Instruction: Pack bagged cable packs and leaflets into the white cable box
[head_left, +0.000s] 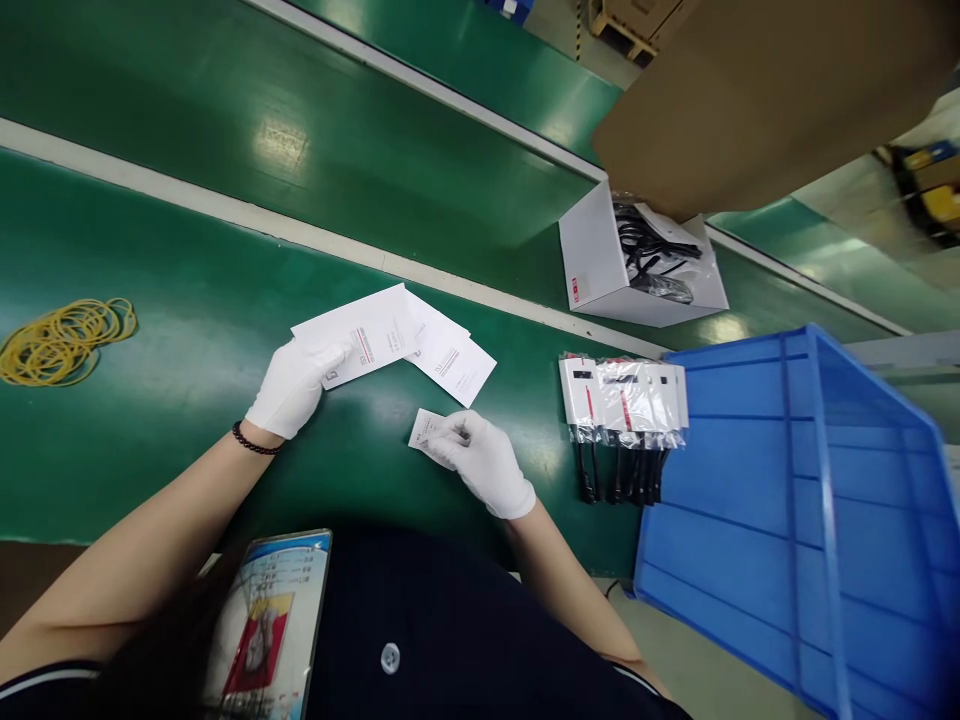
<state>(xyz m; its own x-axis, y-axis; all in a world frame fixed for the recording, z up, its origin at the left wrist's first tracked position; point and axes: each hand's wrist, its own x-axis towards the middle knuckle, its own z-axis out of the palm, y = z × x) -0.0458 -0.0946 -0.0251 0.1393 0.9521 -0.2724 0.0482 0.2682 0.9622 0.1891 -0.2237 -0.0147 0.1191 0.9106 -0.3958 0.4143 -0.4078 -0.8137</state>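
Note:
Both of my hands wear white gloves over a green work surface (360,480). My left hand (289,388) grips a white printed booklet (375,330) by its lower left part, thumb on top. Other white booklets (454,365) lie fanned out under its right end. Closer to my body, my right hand (484,460) pinches a small white printed card (424,428) between thumb and fingers. The card sits apart from the booklets, just below them. Part of it is hidden behind my fingertips.
Yellow rubber bands (67,340) lie in a heap at the left. Several bagged white devices with black cables (622,400) rest at the right, beside a big blue crate (750,480). Behind them stands a white box (600,250) holding black cables, under a brown cardboard sheet (750,100).

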